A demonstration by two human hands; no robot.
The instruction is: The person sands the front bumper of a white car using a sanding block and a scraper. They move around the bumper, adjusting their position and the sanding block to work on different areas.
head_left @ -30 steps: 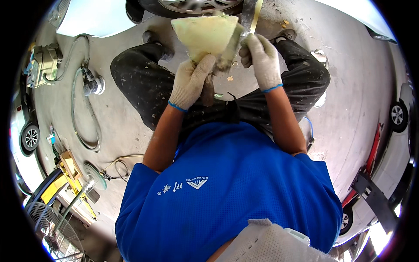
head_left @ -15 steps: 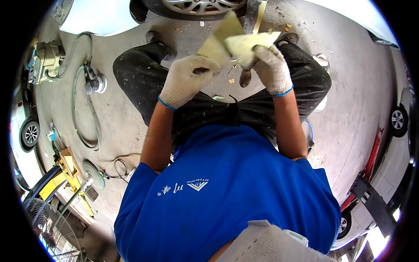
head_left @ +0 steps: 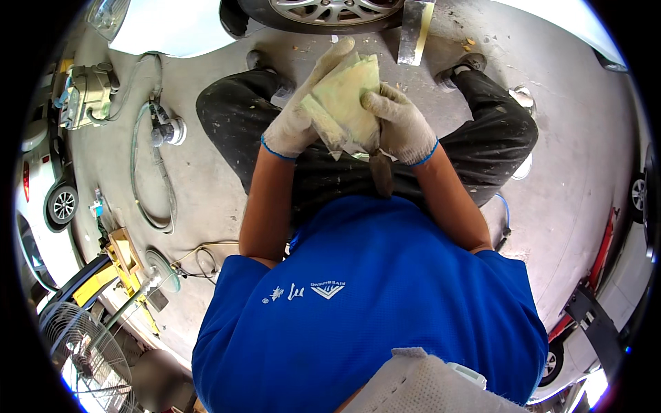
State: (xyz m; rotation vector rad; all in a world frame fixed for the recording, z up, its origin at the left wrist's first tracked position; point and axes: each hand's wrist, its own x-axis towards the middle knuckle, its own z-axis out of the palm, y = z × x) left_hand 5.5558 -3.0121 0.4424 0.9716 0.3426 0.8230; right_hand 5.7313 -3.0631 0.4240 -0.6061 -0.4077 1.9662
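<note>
Both my hands wear white knit gloves with blue cuffs. My right hand (head_left: 401,125) is closed round a putty knife (head_left: 381,174); its dark handle points down toward my lap, and the thumb lies on the broad blade smeared with yellow-green paste. My left hand (head_left: 295,118) supports a flat putty-smeared plate (head_left: 323,122) from its far side, fingers stretched up along the edge. Blade and plate overlap in front of my knees, so I cannot tell exactly where one ends. Most of the left fingers are hidden behind them.
A car wheel (head_left: 330,12) stands just ahead, with a putty-streaked board (head_left: 416,34) leaning beside it. On the floor at left lie a round sander (head_left: 167,131) and its hose (head_left: 135,172). A wire-guard fan (head_left: 86,351) stands at the lower left.
The knife and the plate, apart before, now overlap. My left hand has turned more upright behind the plate, and my right hand has come inward and lower. The whole view has shifted slightly.
</note>
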